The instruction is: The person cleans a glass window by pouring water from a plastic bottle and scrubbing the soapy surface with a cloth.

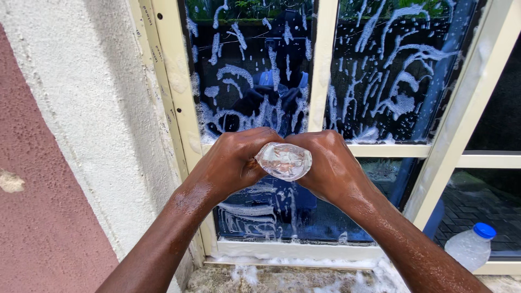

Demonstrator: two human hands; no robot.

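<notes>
At the far left stands an outside wall [81,108], rough pale render with a reddish painted band along its left edge. Next comes a cream window frame [173,108] holding dark glass panes [249,70] streaked with white soap suds.

In the middle, two wet bare arms reach forward from the bottom edge. The left hand [233,160] and the right hand [328,163] meet in front of the window's lower crossbar. Between them is a clear plastic bottle [284,160], held level with its base toward the camera. Each hand's grip is clamped tight on the bottle, left fingers wrapped over one side, right fingers over the other, so the bottle sits well above the sill and just in front of the glass.

Below, the sill [282,276] is wet and foamy. At the lower right a second plastic bottle with a blue cap [471,247] stands well apart from the hands.

The step in hand looks like squeezing or wringing the bottle toward the soapy pane. Any next move would call for keeping a firm hold, since wet hands and slick plastic slip easily.
</notes>
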